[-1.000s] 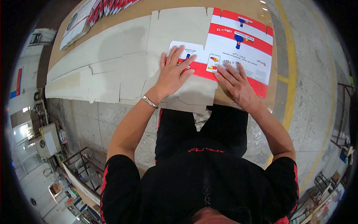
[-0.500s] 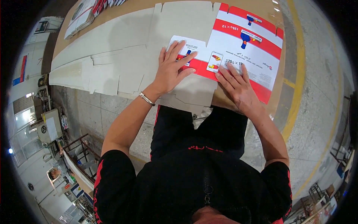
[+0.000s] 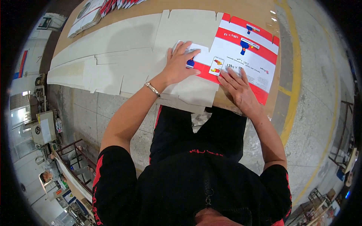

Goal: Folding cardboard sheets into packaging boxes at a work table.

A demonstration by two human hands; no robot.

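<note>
A flat printed carton [image 3: 260, 69] in red and white, with blue and yellow pictures, lies at the right of the worktable, printed side up. A narrower printed flap stretches left from it over grey cardboard. My left hand [image 3: 178, 64] rests on the left end of this flap, fingers spread, and covers part of its print. My right hand [image 3: 240, 90] lies on the carton's near edge with its fingers stretched out, palm down. Beneath and to the left spread overlapping plain grey cardboard blanks [image 3: 139, 35], with notched near edges.
At the far left of the brown-topped table [image 3: 151, 6] sits a bundle of folded cartons [image 3: 86, 18], beside several red-and-white pieces. A yellow line [image 3: 296, 75] runs along the concrete floor at the right. Another person [image 3: 48, 176] is at the lower left, near a metal-framed table.
My left hand has slid slightly right along the flap and covers more of its print. My right hand stays on the near edge. The whole view has shifted a little.
</note>
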